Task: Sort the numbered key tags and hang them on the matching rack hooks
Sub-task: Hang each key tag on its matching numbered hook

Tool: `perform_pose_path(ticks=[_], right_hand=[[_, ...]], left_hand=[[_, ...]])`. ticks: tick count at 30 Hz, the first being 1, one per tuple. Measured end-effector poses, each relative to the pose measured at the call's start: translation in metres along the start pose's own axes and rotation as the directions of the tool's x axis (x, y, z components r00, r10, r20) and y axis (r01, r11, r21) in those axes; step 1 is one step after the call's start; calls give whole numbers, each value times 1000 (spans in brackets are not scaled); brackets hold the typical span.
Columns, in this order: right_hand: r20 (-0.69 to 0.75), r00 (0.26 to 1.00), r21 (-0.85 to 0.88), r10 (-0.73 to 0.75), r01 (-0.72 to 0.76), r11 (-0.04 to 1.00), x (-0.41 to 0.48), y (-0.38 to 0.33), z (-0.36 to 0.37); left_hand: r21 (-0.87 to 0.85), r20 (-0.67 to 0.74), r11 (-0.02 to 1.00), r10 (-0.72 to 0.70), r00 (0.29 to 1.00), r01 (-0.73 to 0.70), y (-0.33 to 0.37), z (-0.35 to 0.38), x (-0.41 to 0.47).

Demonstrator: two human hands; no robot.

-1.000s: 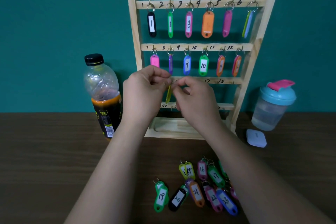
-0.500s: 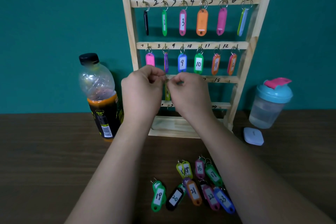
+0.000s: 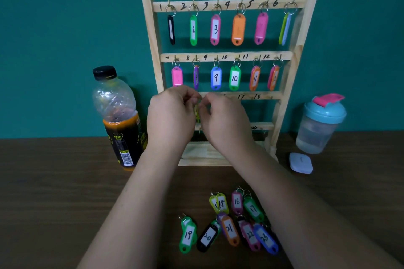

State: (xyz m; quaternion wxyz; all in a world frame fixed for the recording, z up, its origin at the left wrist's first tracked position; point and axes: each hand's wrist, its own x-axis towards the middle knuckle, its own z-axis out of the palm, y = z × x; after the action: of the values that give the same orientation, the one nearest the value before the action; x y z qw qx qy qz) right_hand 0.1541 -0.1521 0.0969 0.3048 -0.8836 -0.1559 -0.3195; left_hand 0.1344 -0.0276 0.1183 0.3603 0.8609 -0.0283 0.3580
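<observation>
A wooden rack (image 3: 153,50) stands against the teal wall, its top two rows hung with tags 1 to 12. My left hand (image 3: 170,118) and my right hand (image 3: 223,120) meet at the left end of the third row, fingertips pinching a yellow-green key tag (image 3: 197,113) that hangs between them; its ring and number are hidden. Several loose tags lie on the table near me, among them tag 19 (image 3: 187,235), tag 20 (image 3: 207,237), tag 21 (image 3: 229,229), tag 16 (image 3: 237,202) and tag 23 (image 3: 265,238).
A bottle (image 3: 119,116) with dark orange liquid stands left of the rack. A clear shaker cup (image 3: 319,124) with a teal lid stands on the right, and a small white case (image 3: 300,162) lies in front of it. The wooden table (image 3: 54,192) spreads below.
Both hands have stayed pinched together at the third row's left end with the yellow-green tag. The view has shifted slightly, and the hung tags swing a little.
</observation>
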Motion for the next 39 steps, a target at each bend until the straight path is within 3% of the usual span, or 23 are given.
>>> perform_pose_path(ticks=[7, 12, 19, 22, 26, 29, 33, 36, 39], right_hand=[[-36, 998, 111, -53, 56, 992, -19, 10, -16], [-28, 999, 189, -22, 27, 982, -47, 19, -36], [264, 957, 184, 121, -173, 968, -82, 37, -48], [396, 904, 46, 161, -195, 980, -94, 45, -50], [579, 793, -4, 188, -227, 974, -105, 49, -46], [636, 748, -50, 189, -204, 978, -113, 47, -40], [603, 784, -122, 150, -95, 988, -119, 41, -32], [581, 804, -177, 130, -32, 984, -119, 36, -29], [576, 802, -157, 155, -77, 985, -118, 35, -28]], left_hand=[[57, 0, 998, 20, 1000, -20, 6, -3, -6], [68, -45, 991, 121, 992, -117, 3, -3, -11], [41, -42, 986, 163, 986, -161, 0, -10, -29], [22, -8, 990, 137, 990, -137, -3, -10, -43], [-3, 152, 999, 42, 988, -42, -10, -6, -58], [48, 347, 999, 3, 938, -21, -21, -2, -69], [188, 594, 982, -102, 798, -15, -31, 4, -80], [231, 686, 972, -192, 702, 41, -37, 8, -85], [241, 722, 970, -200, 663, 30, -41, 12, -87]])
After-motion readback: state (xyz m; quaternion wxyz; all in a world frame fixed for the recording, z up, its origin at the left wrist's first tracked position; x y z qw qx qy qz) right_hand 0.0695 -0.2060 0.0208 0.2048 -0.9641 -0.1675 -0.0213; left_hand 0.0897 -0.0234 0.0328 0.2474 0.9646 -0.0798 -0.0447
